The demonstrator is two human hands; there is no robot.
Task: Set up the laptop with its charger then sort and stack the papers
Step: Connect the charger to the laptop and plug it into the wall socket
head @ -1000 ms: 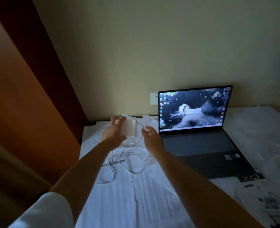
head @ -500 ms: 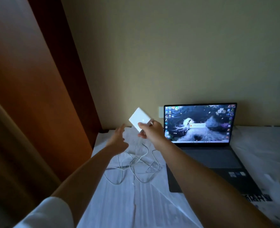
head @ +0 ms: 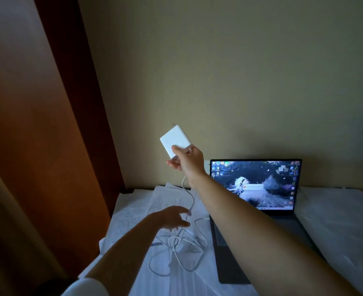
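Charger brick (head: 174,141) raised against the wall

Right hand (head: 187,161) pinches the flat, smooth white square; left hand (head: 172,216) hovers relaxed, fingers spread, above looped cable (head: 182,248) on papers (head: 138,208) beside the open laptop (head: 255,184).

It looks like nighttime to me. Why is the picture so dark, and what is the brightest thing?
Head view: the room is dim, so the wall and papers look grey and grainy. The laptop screen glows brightest. The white charger in the right hand stands out too. The left hand is dark and slightly blurred. Straight edges bend near the picture's borders.
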